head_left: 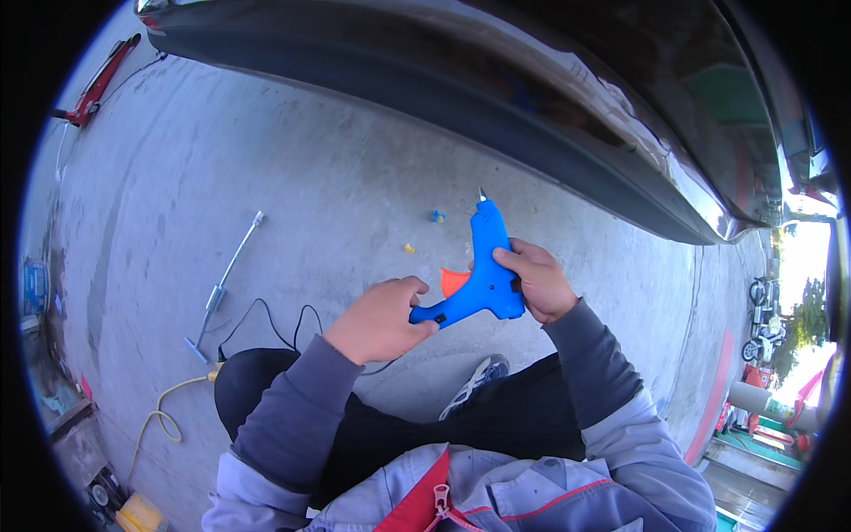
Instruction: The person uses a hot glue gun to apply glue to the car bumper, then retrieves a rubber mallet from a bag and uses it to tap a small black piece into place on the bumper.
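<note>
Grey work jacket with red zip (439,496) fills the lower edge; person crouched, dark trousers, one sneaker (474,386) on the concrete floor (292,177).

Glue gun (483,270), blue with an orange trigger, is held in front of the knees, above the floor, metal nozzle pointing up and away toward the car body. Left hand (381,321): grip pressed together on the butt end of the handle. Right hand (536,282): grip wrapped round the rear of the barrel, thumb on top.

Handling, as judged: light, stiff plastic shell, not slippery. Best held by the handle and rear body; keep off the metal tip, which may be hot. A black cord (266,324) lies on the floor near the left knee, towards a yellow cable (164,412); whether it is the gun's own I cannot tell.

Edges and room: dark car body (496,97) curves overhead close beyond the nozzle, so little room forward. Open floor to the left, with a metal rod tool (226,279) lying well apart and small blue and yellow bits (424,230) just beyond the gun. Red jack (99,84) far left.
</note>
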`<state>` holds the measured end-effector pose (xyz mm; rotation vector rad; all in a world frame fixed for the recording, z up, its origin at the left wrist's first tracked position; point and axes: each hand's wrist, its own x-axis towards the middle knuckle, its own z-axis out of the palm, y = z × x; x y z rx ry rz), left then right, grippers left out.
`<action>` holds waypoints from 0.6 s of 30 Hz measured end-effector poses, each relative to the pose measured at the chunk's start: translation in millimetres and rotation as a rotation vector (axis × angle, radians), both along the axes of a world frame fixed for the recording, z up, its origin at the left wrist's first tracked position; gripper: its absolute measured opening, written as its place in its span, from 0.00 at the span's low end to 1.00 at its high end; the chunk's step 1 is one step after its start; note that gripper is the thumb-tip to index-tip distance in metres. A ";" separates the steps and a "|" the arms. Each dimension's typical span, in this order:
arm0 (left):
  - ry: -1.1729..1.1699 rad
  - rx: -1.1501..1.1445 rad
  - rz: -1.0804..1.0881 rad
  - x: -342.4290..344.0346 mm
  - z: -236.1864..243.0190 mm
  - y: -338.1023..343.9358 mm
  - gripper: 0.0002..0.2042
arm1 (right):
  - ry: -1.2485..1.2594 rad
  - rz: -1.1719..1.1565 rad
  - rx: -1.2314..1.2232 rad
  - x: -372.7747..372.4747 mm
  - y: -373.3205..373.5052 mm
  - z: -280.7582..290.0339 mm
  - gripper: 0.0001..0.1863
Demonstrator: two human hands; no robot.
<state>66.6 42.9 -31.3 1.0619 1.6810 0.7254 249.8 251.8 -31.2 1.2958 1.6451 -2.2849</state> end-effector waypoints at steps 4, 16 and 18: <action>0.412 -0.024 -0.014 0.5 2.2 -7.2 0.23 | -0.236 0.164 0.067 18.7 17.0 -67.4 0.26; 0.392 -0.003 0.112 -23.2 1.5 -14.3 0.23 | -0.622 0.051 0.096 112.5 43.0 -226.7 0.24; 0.401 0.001 0.115 -24.3 2.0 -16.3 0.23 | -0.673 0.074 0.139 119.4 45.6 -237.7 0.24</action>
